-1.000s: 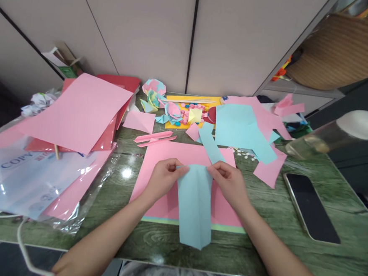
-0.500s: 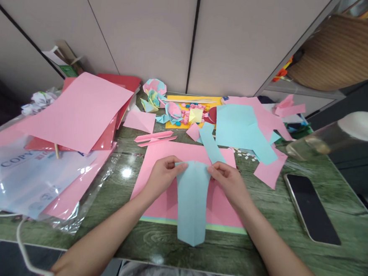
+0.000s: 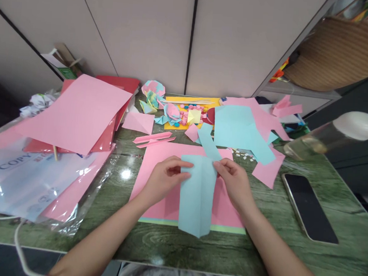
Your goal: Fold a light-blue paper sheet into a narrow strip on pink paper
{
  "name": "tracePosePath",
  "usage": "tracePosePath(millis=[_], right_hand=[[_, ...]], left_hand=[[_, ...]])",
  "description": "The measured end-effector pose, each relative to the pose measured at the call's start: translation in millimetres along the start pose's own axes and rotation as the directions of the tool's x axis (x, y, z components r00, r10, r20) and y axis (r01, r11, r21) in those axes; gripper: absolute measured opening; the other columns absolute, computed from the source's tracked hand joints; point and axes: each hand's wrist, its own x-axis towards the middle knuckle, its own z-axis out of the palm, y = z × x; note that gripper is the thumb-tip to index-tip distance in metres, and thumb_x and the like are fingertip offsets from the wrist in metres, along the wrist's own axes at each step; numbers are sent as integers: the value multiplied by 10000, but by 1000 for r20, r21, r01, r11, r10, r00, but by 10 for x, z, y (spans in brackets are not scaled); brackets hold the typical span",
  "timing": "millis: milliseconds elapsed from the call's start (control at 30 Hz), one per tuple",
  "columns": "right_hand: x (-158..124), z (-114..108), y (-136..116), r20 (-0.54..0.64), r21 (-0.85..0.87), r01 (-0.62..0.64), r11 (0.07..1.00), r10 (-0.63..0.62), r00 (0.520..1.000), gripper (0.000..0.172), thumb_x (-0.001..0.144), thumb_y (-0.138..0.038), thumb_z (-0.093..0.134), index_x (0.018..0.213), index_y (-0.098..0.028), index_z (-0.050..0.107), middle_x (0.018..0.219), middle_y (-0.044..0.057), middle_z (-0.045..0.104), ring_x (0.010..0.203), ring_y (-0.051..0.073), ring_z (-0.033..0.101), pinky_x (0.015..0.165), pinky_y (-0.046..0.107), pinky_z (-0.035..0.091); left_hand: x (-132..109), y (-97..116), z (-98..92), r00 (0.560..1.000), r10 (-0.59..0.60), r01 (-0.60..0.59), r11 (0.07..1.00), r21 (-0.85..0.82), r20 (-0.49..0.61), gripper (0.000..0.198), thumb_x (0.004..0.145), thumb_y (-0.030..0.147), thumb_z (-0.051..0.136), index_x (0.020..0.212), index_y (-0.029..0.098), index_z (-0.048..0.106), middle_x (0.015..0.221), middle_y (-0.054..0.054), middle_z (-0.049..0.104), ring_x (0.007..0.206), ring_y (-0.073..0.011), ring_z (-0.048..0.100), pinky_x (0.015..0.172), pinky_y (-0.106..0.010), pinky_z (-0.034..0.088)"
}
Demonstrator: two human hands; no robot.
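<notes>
- The left hand (image 3: 165, 178) was closed in a pinch, thumb on top, on the upper left edge of the blue folded paper (image 3: 197, 200).
- The right hand (image 3: 236, 181) was pinched likewise on the upper right corner of that paper, the fingers curled under it.
- The blue folded paper was held between both hands, with a crease down its middle. Its pointed lower end hung over the near edge of the pink sheet (image 3: 157, 163) towards the person.
- The pink sheet lay flat on the green table (image 3: 275, 232), under the hands, with a pale green edge showing beneath its near side.
- A blue strip (image 3: 208, 143) lay just beyond the held paper, slanting across the far edge of the pink sheet.
- Two pink folded strips (image 3: 154, 138) lay beyond the left hand, near the sheet's far left corner.
- To the right, a blue sheet (image 3: 237, 127) overlapped pink scraps (image 3: 266, 171), and a phone (image 3: 308, 207) lay face up, well apart from the right hand.
- To the left, a large pink sheet (image 3: 75, 113) rested on red card above a plastic bag (image 3: 26, 177) of paper.
- A blurred bottle (image 3: 332, 133) stood in the way at the right edge of the view.
</notes>
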Motion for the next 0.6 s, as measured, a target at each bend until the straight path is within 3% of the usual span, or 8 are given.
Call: tracePosePath(millis=[67, 200, 333, 600], right_hand=[[-2, 5, -2, -1, -4, 6, 1000, -6, 1000, 296, 784, -423, 595, 613, -199, 504, 536, -47, 466, 531, 107, 435, 534, 238, 349], [-6, 4, -13, -5, -11, 13, 1000, -13, 1000, 301, 783, -422, 593, 606, -202, 491, 530, -47, 451, 518, 108, 411, 513, 239, 325], [-15, 6, -26, -3, -13, 22, 1000, -22, 1000, 307, 786, -415, 591, 593, -201, 483, 527, -52, 431, 512, 103, 389, 508, 238, 305], [-21, 14, 0, -24, 9, 30, 1000, -30, 999, 299, 795, -392, 592, 592, -196, 494, 541, -49, 456, 536, 103, 398, 545, 240, 317]], left_hand=[[2, 7, 5, 1000, -17, 17, 1000, -5, 0, 177, 714, 225, 698, 890, 210, 706, 773, -1, 488, 723, -127, 468, 610, -236, 375], [1, 24, -19, 996, -47, 49, 999, -22, 80, 224, 761, 265, 657, 978, 228, 700, 800, -14, 509, 741, -136, 483, 603, -237, 391], [-12, 30, -36, 980, -39, 65, 989, -130, 194, 338, 792, 241, 627, 1130, 255, 634, 1108, -53, 578, 987, -186, 540, 797, -289, 448], [-19, 28, 3, 989, -54, 75, 986, -150, 139, 354, 791, 229, 635, 1143, 254, 617, 1190, -55, 568, 1067, -202, 538, 851, -309, 457]])
